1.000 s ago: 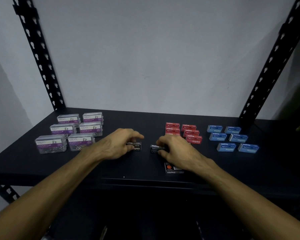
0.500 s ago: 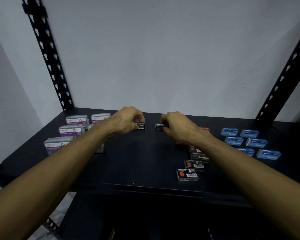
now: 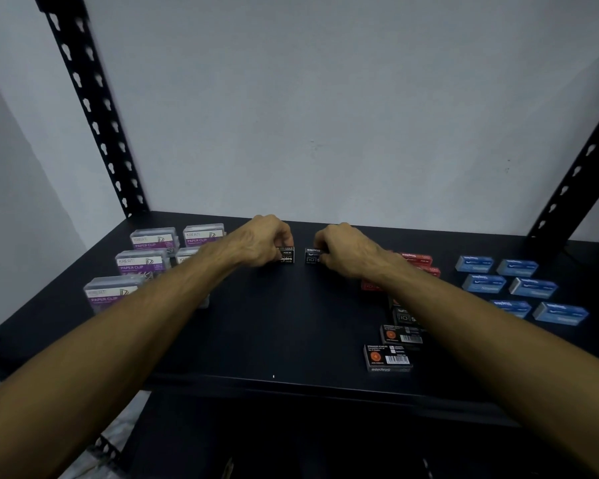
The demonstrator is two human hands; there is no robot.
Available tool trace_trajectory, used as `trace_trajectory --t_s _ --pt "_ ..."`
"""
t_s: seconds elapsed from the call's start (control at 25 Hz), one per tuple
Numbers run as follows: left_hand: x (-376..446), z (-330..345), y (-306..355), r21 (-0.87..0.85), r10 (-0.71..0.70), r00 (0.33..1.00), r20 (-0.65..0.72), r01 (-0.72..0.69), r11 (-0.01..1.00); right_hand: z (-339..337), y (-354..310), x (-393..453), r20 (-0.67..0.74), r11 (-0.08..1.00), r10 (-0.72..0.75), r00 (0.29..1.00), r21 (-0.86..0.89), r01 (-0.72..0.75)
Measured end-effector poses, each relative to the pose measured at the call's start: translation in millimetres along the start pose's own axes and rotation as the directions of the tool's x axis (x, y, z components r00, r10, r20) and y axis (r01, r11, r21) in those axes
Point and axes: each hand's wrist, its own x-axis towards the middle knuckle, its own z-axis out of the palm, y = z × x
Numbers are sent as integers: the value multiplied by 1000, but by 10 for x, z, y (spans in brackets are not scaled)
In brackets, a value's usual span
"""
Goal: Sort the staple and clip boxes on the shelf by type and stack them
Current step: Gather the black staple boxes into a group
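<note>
From the head camera, both arms reach across the black shelf (image 3: 284, 323) toward its back edge. The left hand (image 3: 260, 242) has its fingers curled round a small black staple box (image 3: 286, 254), which sits on the shelf near the back, at mid-width. The right hand (image 3: 346, 248) pinches a second black staple box (image 3: 312, 256) just to the right of the first one; a narrow gap separates the two boxes.

Left of the first black box, partly under the left forearm, lie clear paper clip boxes (image 3: 142, 262) with purple labels, set in two columns. Right of it, past the right wrist, are red staple boxes (image 3: 416, 259), partly hidden by the forearm. Farther right still are blue staple boxes (image 3: 533, 286), also in two columns. Toward the shelf's front edge, right of the first box, lie more black staple boxes (image 3: 388, 357) in a loose row, undersides with barcodes facing up on the nearest two.
</note>
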Motion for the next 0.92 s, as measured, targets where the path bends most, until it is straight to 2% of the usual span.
trace_trajectory --t_s 0.24,0.4,0.56,0.72,0.92 --pt "-40 -11 4 3 -1 1000 -20 1 1000 -41 17 -34 -14 1000 -3 1000 -2 3" --pt "-157 -98 95 13 66 985 -157 -64 998 -199 33 -266 -89 1000 -16 996 -9 15" --pt "-430 -69 367 -143 143 958 -248 -182 973 -355 41 -646 -136 998 -55 989 0 56" --pt "-821 221 687 -309 230 953 -199 -284 908 -422 116 -1115 -138 997 -66 988 31 71" --pt "-1147 562 988 -367 317 945 -85 -326 871 -328 277 -1634 -37 999 -39 999 32 40"
